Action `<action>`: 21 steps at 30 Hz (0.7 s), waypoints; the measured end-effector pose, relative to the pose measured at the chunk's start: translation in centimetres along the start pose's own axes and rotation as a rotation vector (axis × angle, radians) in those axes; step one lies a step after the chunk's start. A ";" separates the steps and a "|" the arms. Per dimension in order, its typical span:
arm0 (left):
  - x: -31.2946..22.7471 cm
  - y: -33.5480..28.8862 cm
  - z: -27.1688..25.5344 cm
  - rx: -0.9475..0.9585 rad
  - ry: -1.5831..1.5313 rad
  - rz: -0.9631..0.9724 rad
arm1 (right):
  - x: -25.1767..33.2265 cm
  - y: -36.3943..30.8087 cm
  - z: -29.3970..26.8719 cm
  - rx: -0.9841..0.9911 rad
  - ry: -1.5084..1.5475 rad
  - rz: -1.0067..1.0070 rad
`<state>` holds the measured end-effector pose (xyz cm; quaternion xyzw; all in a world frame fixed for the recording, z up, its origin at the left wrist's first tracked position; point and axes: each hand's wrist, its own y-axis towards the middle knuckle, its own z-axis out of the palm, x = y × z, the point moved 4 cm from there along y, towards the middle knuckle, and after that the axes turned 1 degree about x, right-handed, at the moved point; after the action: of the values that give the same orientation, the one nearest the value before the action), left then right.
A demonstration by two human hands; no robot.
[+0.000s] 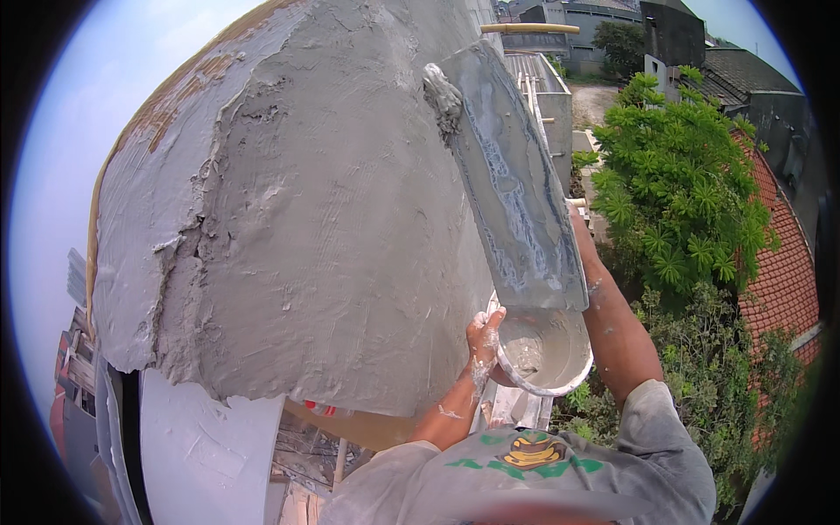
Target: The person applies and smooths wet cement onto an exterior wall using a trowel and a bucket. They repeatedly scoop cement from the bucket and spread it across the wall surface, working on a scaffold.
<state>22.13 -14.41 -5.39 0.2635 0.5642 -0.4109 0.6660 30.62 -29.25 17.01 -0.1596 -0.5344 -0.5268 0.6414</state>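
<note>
My left hand (483, 337), smeared with white, is closed on the left rim of a pale round bucket (570, 385). Wet grey mortar (528, 350) lies inside it. A long, flat plastering trowel (521, 184) tilts across the bucket's far side, its face streaked with grey water. Thick mortar (444, 101) clings to the trowel's upper left edge, by the wall. My right forearm (612, 324) reaches up behind the trowel, which hides the hand and its grip. Left of the trowel stands a wall freshly coated in grey plaster (332, 201), with a rough, cracked ridge (197, 236).
A smooth white panel (206, 446) lies below the plaster's ragged lower edge. Far beneath on the right are a leafy tree (678, 175) and a red tiled roof (783, 254). A bamboo pole (529, 29) juts out beyond the trowel.
</note>
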 end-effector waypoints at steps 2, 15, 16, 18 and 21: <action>-0.5 -1.4 -0.1 -0.012 0.010 -0.048 | 2.5 5.9 2.2 -0.023 -0.217 -0.081; 6.3 -0.6 -1.7 0.071 0.018 -0.223 | 8.4 25.7 9.6 -0.158 -0.675 -0.292; 5.4 -1.1 -1.3 0.092 0.044 -0.220 | 9.4 26.4 9.7 -0.185 -0.788 -0.417; 4.0 -2.0 -0.4 0.129 0.092 -0.246 | 10.7 28.4 9.6 -0.142 -0.864 -0.477; 3.7 -2.2 -1.0 0.139 0.192 -0.299 | 11.0 27.4 10.3 -0.111 -0.770 -0.335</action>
<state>19.78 -15.65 -8.93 0.2599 0.6284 -0.5163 0.5206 47.08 -16.09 40.06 -0.2900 -0.7243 -0.5539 0.2907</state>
